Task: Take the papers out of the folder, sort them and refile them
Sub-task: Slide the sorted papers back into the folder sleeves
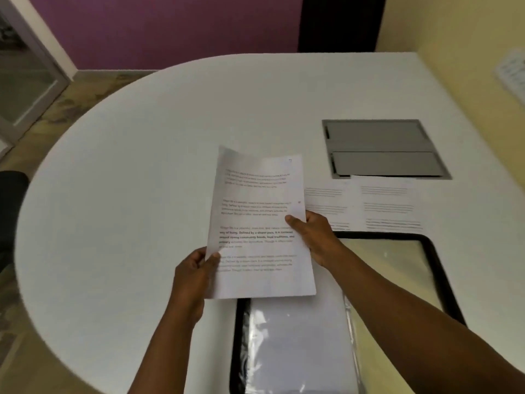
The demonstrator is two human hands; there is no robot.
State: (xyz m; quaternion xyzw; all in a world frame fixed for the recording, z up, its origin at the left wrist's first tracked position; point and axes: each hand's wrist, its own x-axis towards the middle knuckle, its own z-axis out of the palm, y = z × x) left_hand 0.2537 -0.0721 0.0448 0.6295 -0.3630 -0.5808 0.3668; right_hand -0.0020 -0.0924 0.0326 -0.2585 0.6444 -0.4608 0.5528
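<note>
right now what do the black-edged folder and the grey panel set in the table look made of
Black-edged open folder: clear glossy plastic sleeves, judging by the glare and wrinkles, with a black border, perhaps fabric or plastic. Grey rectangular panel set in the white table: matte, probably brushed metal or painted plastic; too blurred to settle.

We can't read the print on the held sheet (260, 223); it's blurred. That sheet covers the folder (295, 345) at its 12 o'clock end, and the picture's bottom edge cuts the folder off at 6 o'clock. The left hand (193, 273) hides its fingers behind the page. Text on the two sheets (389, 206) lying on the table (127, 180) is too small to read.
</note>
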